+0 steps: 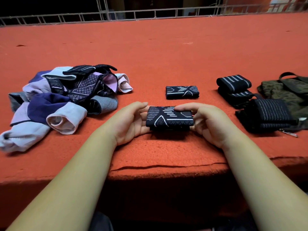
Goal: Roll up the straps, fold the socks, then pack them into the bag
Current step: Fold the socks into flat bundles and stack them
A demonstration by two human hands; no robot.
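Both hands, left point(131, 121) and right point(205, 122), pinch the folded sock point(169, 118) by its ends, long axis left-right; bag point(286, 94) lies right, nearer the right hand.

Unclear indoor spot, red carpet point(166, 47), metal railing point(133, 14)

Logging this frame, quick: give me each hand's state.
Left hand: holds the folded black sock by its left end.
Right hand: holds the same sock by its right end.

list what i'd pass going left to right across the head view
pile of unfolded socks → left hand → folded sock held by both hands → right hand → rolled straps → bag
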